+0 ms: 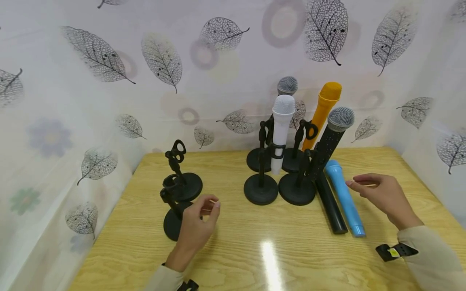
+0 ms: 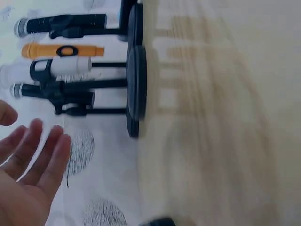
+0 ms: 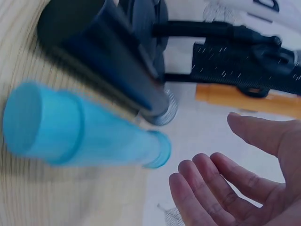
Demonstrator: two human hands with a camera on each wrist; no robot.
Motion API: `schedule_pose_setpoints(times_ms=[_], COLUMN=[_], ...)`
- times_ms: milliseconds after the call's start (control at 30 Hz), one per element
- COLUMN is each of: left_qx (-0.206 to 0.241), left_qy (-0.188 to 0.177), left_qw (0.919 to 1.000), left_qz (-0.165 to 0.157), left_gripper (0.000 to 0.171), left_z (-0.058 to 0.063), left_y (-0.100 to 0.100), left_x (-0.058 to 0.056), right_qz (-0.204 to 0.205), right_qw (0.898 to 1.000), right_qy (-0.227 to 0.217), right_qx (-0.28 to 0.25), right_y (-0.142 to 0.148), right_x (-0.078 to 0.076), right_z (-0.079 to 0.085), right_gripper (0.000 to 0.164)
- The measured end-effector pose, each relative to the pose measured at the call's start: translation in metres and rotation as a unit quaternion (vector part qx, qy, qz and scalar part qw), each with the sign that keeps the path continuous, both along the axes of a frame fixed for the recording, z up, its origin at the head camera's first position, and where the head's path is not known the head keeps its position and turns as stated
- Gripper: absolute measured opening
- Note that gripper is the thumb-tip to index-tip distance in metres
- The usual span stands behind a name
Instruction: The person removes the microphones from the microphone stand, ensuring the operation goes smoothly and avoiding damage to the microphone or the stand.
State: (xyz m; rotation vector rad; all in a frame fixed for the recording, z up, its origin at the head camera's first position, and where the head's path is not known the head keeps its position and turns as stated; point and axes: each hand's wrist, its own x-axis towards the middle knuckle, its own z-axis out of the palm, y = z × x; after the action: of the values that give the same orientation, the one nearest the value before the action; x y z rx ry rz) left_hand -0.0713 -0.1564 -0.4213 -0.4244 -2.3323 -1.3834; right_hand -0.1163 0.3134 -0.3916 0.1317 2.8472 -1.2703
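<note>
Beside the light-blue microphone (image 1: 346, 199), the right hand (image 1: 386, 199) curved loosely, holding nothing; near two black microphone stands (image 1: 191, 186), the left hand (image 1: 198, 222) did likewise.

Background: pale wall covering (image 1: 236, 72), off-white with a faint lilac cast, behind the desk (image 1: 233, 250) and along its left and right sides. Print: skeleton leaves (image 1: 96, 52) in black and grey, some fading at one end; blurred grey-mauve rings (image 1: 284, 22); at left, one soft bluish-violet flower (image 1: 50, 137) and a green flower (image 1: 24, 201) below it. Desk surface: light yellow-tan wood grain, far right corner rounded. Lighting: elongated white glare (image 1: 271, 262) on the near part of the desktop; source outside the view.
</note>
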Motion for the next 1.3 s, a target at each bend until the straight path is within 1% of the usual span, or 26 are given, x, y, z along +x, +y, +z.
schedule_pose_setpoints(times_ms=[67,133,333,400,533,733,867,967,1033,1133,1200,1300], left_qx=[-0.001,-0.005,-0.048,-0.050,-0.031,0.010,0.031,0.037,0.039,0.036,0.025,0.014], left_qy=[-0.025,-0.039,-0.044,-0.046,-0.058,-0.106,-0.120,-0.115,-0.105,-0.086,-0.074,-0.064], left_qw=[0.9995,0.9984,0.9949,0.9939,0.9925,0.9868,0.9827,0.9811,0.9820,0.9857,0.9889,0.9913], left_qz=[-0.021,-0.040,-0.077,-0.086,-0.103,-0.122,-0.138,-0.151,-0.152,-0.140,-0.126,-0.114], left_gripper=[0.018,0.027,0.048,0.053,0.059,0.065,0.064,0.058,0.053,0.045,0.041,0.036], left_z=[0.002,0.004,0.009,0.011,0.017,0.025,0.029,0.032,0.034,0.036,0.036,0.036], left_y=[0.010,0.020,0.047,0.055,0.071,0.090,0.100,0.108,0.113,0.118,0.120,0.122], left_x=[-0.006,-0.013,-0.040,-0.049,-0.069,-0.097,-0.110,-0.118,-0.121,-0.125,-0.126,-0.128], right_qz=[0.005,0.010,0.031,0.037,0.049,0.074,0.090,0.100,0.107,0.117,0.122,0.131], right_qw=[1.000,1.000,0.999,0.999,0.998,0.996,0.995,0.993,0.993,0.992,0.991,0.990], right_qy=[0.008,0.014,0.016,0.017,0.025,0.035,0.042,0.052,0.055,0.055,0.055,0.058], right_qx=[-0.001,0.001,0.008,0.006,0.008,0.020,0.017,0.017,0.012,0.000,-0.007,-0.015], right_y=[-0.007,-0.013,-0.030,-0.035,-0.047,-0.063,-0.073,-0.080,-0.084,-0.090,-0.095,-0.100], right_x=[0.004,0.007,0.014,0.015,0.017,0.020,0.021,0.021,0.021,0.020,0.020,0.021], right_z=[0.004,0.009,0.021,0.022,0.023,0.021,0.020,0.019,0.019,0.018,0.018,0.019], right_gripper=[0.064,0.063,0.055,0.051,0.042,0.033,0.028,0.025,0.025,0.025,0.025,0.024])
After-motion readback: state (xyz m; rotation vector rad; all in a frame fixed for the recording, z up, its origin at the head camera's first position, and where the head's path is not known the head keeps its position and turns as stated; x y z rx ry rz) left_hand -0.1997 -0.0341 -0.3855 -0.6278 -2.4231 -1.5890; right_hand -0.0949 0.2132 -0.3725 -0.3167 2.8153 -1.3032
